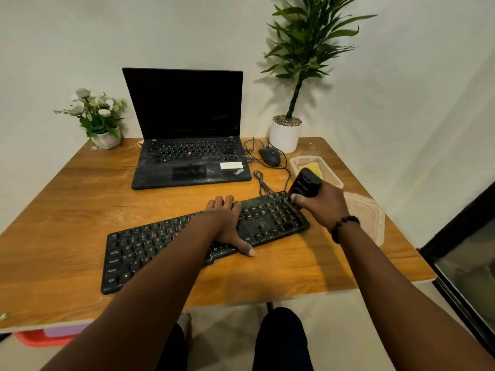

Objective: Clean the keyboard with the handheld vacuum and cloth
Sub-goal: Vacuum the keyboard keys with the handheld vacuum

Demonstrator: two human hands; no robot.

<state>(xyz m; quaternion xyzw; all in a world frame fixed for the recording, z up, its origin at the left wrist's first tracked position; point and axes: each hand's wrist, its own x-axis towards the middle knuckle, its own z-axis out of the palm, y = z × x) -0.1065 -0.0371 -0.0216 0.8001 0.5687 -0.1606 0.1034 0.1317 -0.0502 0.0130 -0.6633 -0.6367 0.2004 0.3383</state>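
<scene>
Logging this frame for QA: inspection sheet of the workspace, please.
Surface: wooden table, scuffed.
Job's things: keyboard lies askew; vacuum on its right end; yellow cloth in tub.
Clutter: laptop open, screen dark; mouse; lid.
Hands: left hand flat on the keyboard; right hand grips the vacuum.
Cables: cables loose between laptop and tub.
Surroundings: flowers, plant, white wall.

Left hand [225, 218] lay flat, palm down, fingers straight, thumb spread; right hand [320, 206] curled in grip, wrist beaded
</scene>
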